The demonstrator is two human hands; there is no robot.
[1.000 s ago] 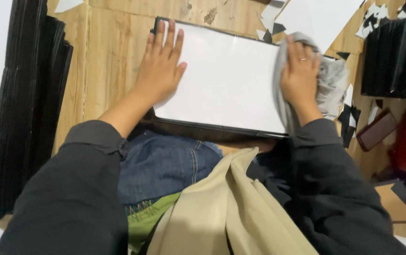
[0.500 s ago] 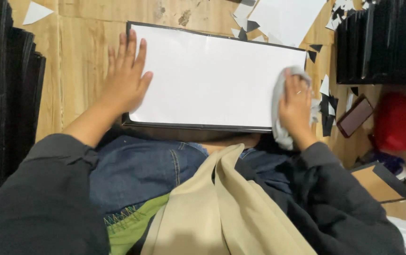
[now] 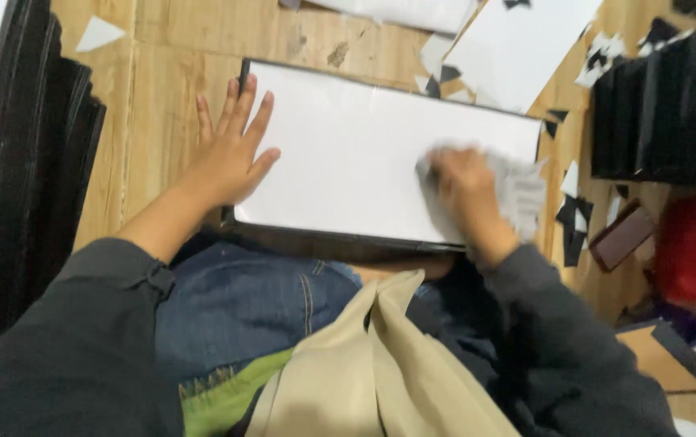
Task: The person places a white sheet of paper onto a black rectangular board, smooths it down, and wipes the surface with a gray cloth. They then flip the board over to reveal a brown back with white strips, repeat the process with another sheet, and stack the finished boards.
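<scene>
We see a white panel in a thin black frame [image 3: 348,154] lying flat on the wooden floor [image 3: 162,89], its near edge against the knees; no bin or box with contents shows – only a stack of black boards [image 3: 24,186] at the left and paper scraps [image 3: 574,206] scattered at the right. Since half a second ago the right hand [image 3: 465,190] has slid inward from the panel's right edge, fingers clenched on a grey cloth [image 3: 518,194] – blurred. The left hand [image 3: 230,150] lies flat, fingers spread and released, on the panel's left edge
</scene>
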